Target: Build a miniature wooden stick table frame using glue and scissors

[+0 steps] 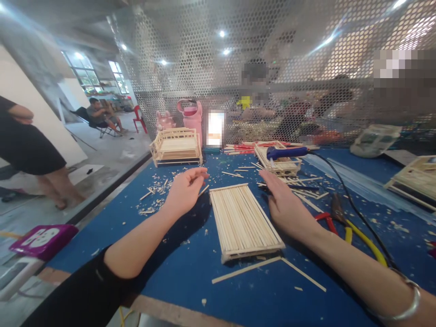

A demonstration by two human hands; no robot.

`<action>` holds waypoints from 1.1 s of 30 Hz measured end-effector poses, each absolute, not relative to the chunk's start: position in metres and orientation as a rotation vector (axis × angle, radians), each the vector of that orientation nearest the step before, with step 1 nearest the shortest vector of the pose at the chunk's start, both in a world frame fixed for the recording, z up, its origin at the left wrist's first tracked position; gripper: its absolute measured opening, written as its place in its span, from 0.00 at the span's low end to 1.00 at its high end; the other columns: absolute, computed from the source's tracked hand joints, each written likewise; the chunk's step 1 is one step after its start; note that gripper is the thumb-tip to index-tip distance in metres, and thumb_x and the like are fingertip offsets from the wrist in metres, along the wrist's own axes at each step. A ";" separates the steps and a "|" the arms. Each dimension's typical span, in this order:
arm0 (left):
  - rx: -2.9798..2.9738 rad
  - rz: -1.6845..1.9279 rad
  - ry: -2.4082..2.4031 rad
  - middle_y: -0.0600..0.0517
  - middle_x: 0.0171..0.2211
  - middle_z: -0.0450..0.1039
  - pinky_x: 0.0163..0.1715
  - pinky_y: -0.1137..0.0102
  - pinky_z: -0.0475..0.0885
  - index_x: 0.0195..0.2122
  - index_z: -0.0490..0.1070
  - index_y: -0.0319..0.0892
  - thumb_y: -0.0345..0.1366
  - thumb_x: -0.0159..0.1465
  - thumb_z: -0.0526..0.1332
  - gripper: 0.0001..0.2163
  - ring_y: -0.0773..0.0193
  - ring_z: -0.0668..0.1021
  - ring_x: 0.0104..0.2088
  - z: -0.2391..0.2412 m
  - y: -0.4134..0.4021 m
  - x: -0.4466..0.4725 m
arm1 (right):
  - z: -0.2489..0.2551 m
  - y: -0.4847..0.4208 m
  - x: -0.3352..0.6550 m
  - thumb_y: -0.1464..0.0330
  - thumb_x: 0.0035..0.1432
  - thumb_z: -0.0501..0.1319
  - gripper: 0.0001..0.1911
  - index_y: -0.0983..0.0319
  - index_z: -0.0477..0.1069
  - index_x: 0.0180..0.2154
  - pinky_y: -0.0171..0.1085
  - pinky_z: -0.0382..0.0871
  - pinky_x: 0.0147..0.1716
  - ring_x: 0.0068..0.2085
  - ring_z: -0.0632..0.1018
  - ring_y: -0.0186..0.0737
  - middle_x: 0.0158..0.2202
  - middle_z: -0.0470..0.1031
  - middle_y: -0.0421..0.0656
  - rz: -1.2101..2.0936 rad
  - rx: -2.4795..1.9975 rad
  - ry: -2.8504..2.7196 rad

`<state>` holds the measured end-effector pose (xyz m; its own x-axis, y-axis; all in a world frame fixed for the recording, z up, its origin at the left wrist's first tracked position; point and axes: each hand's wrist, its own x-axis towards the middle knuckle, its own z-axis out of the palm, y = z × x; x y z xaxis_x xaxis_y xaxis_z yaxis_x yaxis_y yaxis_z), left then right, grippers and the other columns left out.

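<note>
Panel (248, 222) lies between left hand (185, 193) and right hand (285, 206), right nearer.
Long axis runs forward; left fingers curl loosely, right ones extend together, both empty.

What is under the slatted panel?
The panel lies on the blue tabletop, which shows around it, with two loose sticks by its near edge. Its underside and the surface directly beneath are covered.

TEXT: none legible | purple box (44, 241), near left: white marking (41, 237), too unclear to read | bright panel (215, 128), far side of surface (177, 281): pixelated, unreadable
</note>
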<state>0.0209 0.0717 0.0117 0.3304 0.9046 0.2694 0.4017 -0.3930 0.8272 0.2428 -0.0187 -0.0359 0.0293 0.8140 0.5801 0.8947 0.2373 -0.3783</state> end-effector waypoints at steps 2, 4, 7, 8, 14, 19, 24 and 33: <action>1.881 1.096 1.217 0.47 0.41 0.74 0.34 0.71 0.70 0.46 0.68 0.38 0.35 0.59 0.51 0.16 0.66 0.76 0.34 0.011 0.081 0.015 | -0.029 -0.026 0.242 0.72 0.54 0.47 0.19 0.63 0.61 0.49 0.48 0.65 0.48 0.50 0.71 0.48 0.49 0.69 0.53 -0.114 -1.629 -1.673; 1.895 1.138 1.302 0.48 0.37 0.75 0.32 0.72 0.69 0.45 0.68 0.38 0.37 0.58 0.53 0.16 0.66 0.75 0.31 0.011 0.090 0.008 | -0.021 -0.034 0.241 0.66 0.55 0.50 0.08 0.59 0.63 0.37 0.43 0.68 0.35 0.35 0.74 0.44 0.34 0.73 0.47 -0.044 -1.713 -1.615; 2.045 0.942 1.339 0.51 0.30 0.74 0.29 0.72 0.67 0.39 0.72 0.39 0.41 0.56 0.56 0.14 0.67 0.73 0.27 0.012 0.094 -0.001 | -0.013 -0.044 0.241 0.62 0.55 0.51 0.08 0.57 0.58 0.25 0.37 0.60 0.24 0.22 0.67 0.38 0.20 0.66 0.39 0.056 -1.790 -1.650; 2.087 0.835 1.320 0.51 0.28 0.74 0.28 0.72 0.66 0.36 0.73 0.39 0.42 0.56 0.56 0.14 0.67 0.72 0.26 0.013 0.093 -0.001 | -0.011 -0.046 0.241 0.61 0.55 0.51 0.10 0.57 0.57 0.24 0.36 0.58 0.23 0.21 0.65 0.37 0.18 0.64 0.38 0.074 -1.803 -1.664; 2.056 0.395 1.116 0.53 0.25 0.71 0.22 0.75 0.64 0.38 0.73 0.40 0.45 0.58 0.52 0.17 0.69 0.69 0.22 0.019 0.076 0.006 | 0.002 -0.054 0.252 0.57 0.51 0.55 0.17 0.58 0.53 0.20 0.33 0.52 0.21 0.21 0.60 0.33 0.17 0.57 0.35 0.643 -1.818 -1.865; 2.094 0.209 1.013 0.54 0.26 0.70 0.23 0.76 0.66 0.37 0.72 0.41 0.36 0.53 0.53 0.13 0.70 0.70 0.22 0.017 0.075 0.007 | 0.011 -0.062 0.252 0.64 0.38 0.66 0.16 0.59 0.61 0.27 0.30 0.53 0.20 0.23 0.65 0.31 0.21 0.63 0.33 1.171 -1.756 -1.974; 2.196 0.324 1.008 0.54 0.24 0.70 0.26 0.74 0.68 0.36 0.72 0.41 0.40 0.55 0.55 0.12 0.68 0.71 0.24 0.011 0.078 0.009 | 0.010 -0.059 0.242 0.65 0.45 0.62 0.10 0.60 0.61 0.23 0.30 0.53 0.21 0.22 0.62 0.29 0.19 0.60 0.33 1.013 -1.710 -1.951; 2.206 0.302 1.050 0.53 0.25 0.71 0.26 0.73 0.68 0.38 0.72 0.41 0.40 0.57 0.53 0.13 0.68 0.73 0.24 0.010 0.081 0.009 | 0.009 -0.054 0.242 0.62 0.50 0.58 0.14 0.60 0.58 0.20 0.31 0.51 0.21 0.22 0.60 0.30 0.19 0.59 0.34 0.825 -1.777 -2.015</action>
